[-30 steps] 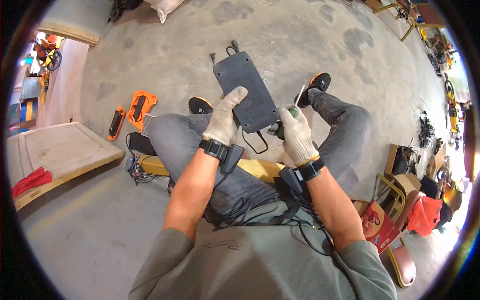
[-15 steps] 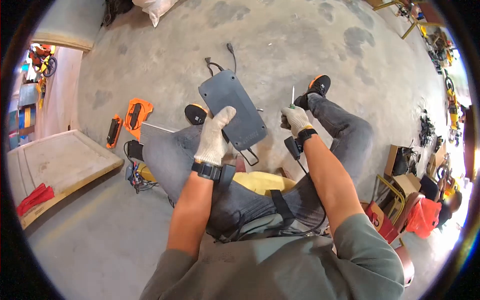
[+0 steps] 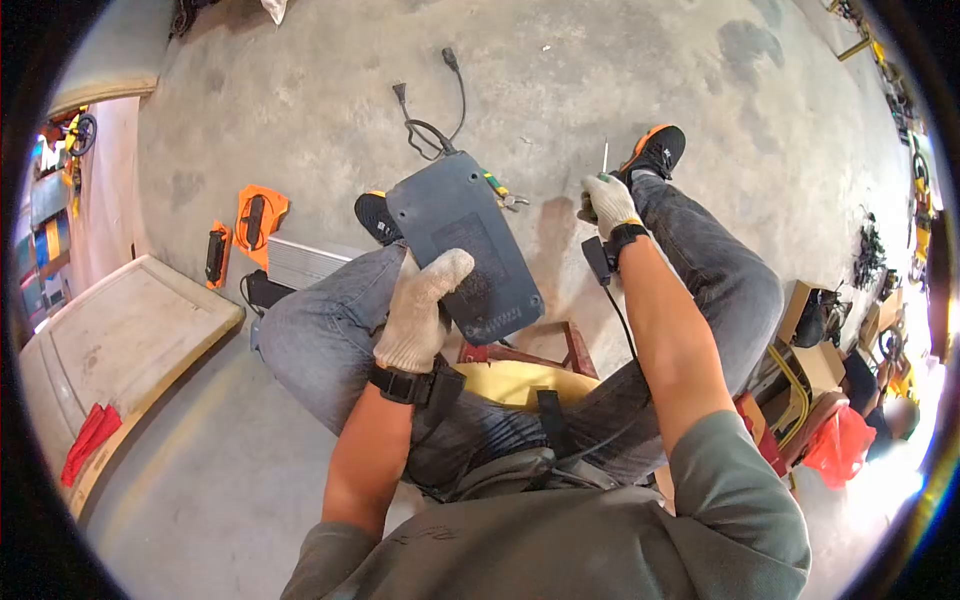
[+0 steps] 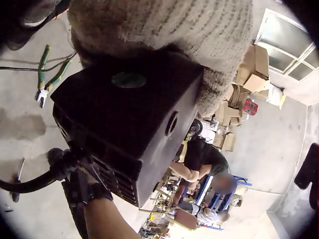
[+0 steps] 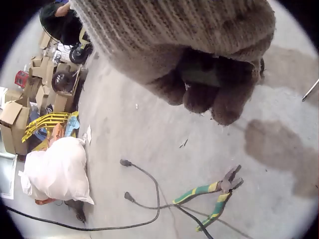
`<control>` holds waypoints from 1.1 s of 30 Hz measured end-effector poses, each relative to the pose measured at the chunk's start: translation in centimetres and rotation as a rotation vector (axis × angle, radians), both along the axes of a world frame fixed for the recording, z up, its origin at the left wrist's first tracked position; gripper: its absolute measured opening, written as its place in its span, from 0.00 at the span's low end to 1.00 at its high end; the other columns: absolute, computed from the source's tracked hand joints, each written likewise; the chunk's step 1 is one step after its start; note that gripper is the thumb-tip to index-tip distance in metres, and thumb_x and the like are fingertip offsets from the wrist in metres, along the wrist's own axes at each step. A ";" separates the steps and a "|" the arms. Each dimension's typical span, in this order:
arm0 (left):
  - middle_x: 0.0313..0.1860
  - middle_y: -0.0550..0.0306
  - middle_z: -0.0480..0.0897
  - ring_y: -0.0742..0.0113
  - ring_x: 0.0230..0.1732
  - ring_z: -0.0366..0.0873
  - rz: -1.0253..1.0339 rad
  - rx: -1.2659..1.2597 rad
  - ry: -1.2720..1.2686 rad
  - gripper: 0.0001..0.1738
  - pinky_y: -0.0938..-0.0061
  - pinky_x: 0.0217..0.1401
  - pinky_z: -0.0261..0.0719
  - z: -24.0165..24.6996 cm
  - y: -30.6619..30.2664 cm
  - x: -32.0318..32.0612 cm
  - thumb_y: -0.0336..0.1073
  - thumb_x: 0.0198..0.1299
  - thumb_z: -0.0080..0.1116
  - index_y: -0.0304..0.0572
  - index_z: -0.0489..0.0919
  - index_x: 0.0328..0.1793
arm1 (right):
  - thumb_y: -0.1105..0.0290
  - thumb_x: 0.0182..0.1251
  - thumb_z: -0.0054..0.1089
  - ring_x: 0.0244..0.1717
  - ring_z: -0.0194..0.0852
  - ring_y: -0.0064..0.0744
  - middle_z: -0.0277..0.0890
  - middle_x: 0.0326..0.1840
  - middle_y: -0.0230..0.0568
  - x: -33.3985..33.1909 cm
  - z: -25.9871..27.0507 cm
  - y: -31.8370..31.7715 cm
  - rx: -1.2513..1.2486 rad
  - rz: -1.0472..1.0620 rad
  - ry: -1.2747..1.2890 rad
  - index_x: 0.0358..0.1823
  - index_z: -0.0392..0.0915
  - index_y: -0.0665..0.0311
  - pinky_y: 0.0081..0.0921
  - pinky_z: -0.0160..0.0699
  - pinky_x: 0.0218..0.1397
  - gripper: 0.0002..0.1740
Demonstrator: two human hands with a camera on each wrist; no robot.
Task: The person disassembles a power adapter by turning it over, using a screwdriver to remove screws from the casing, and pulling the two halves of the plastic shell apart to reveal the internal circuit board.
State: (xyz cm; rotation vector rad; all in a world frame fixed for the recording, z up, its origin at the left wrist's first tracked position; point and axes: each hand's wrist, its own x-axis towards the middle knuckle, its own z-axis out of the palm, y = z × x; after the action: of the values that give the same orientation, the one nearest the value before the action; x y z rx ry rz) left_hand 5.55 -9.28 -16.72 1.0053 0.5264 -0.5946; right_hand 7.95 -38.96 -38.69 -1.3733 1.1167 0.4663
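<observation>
My left hand (image 3: 420,310), in a knitted work glove, grips a flat black charger (image 3: 468,245) with its thumb across the top face. Power cords (image 3: 432,128) trail from the charger's far end. Vent slots line the charger's side (image 4: 122,181) in the left wrist view. My right hand (image 3: 608,203), also gloved, stands apart to the right, fingers curled round the green handle of a screwdriver (image 3: 605,155) whose shaft points away from me. Beyond the charger, green-and-yellow pliers (image 5: 217,194) lie on the floor. Another screwdriver (image 4: 18,177) lies there too.
Orange parts (image 3: 262,215) and a silver finned case (image 3: 312,262) lie left of my knee. A pale panel (image 3: 130,340) bears a red cloth (image 3: 92,443). Boxes (image 3: 822,340) and a red bag (image 3: 838,445) stand at right. A person (image 4: 204,162) is in the background.
My right hand has moved from the charger's near corner out to the right with the screwdriver. The charger has come lower in view, and the pliers show beyond it.
</observation>
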 end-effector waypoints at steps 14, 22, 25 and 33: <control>0.64 0.49 0.87 0.55 0.65 0.87 -0.015 -0.092 -0.160 0.29 0.53 0.70 0.88 -1.9 0.4 -1.3 0.34 0.71 0.67 0.37 0.75 0.77 | 0.74 0.81 0.49 0.39 0.88 0.42 0.81 0.44 0.49 -5.1 22.1 5.9 -0.190 0.498 -0.439 0.77 0.72 0.56 0.39 0.91 0.39 0.26; 0.59 0.50 0.87 0.55 0.57 0.88 0.060 -0.045 -0.240 0.25 0.58 0.64 0.89 -0.9 0.1 -4.2 0.33 0.71 0.68 0.35 0.78 0.71 | 0.47 0.66 0.71 0.55 0.83 0.69 0.78 0.59 0.69 -10.2 26.8 11.0 -0.638 0.866 -0.506 0.70 0.79 0.63 0.49 0.85 0.63 0.37; 0.60 0.47 0.86 0.53 0.59 0.87 0.040 -0.015 -0.223 0.25 0.55 0.65 0.88 -0.6 0.0 -4.8 0.33 0.71 0.68 0.34 0.77 0.71 | 0.44 0.63 0.74 0.55 0.84 0.72 0.76 0.57 0.74 -10.9 27.8 12.0 -0.659 0.951 -0.500 0.71 0.76 0.70 0.51 0.86 0.61 0.44; 0.68 0.44 0.83 0.53 0.64 0.85 -0.038 -0.048 -0.315 0.31 0.56 0.68 0.88 0.4 -0.7 -5.4 0.43 0.76 0.66 0.35 0.73 0.78 | 0.36 0.48 0.85 0.63 0.83 0.70 0.71 0.66 0.76 -11.1 28.4 13.3 -0.686 0.959 -0.445 0.82 0.57 0.81 0.52 0.87 0.63 0.73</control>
State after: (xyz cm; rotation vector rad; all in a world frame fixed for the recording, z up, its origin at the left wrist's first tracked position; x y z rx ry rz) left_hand 0.20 -9.96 -16.30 1.0415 0.2139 -0.4681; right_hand -3.20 -25.70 -10.31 -2.4668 0.1629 0.4160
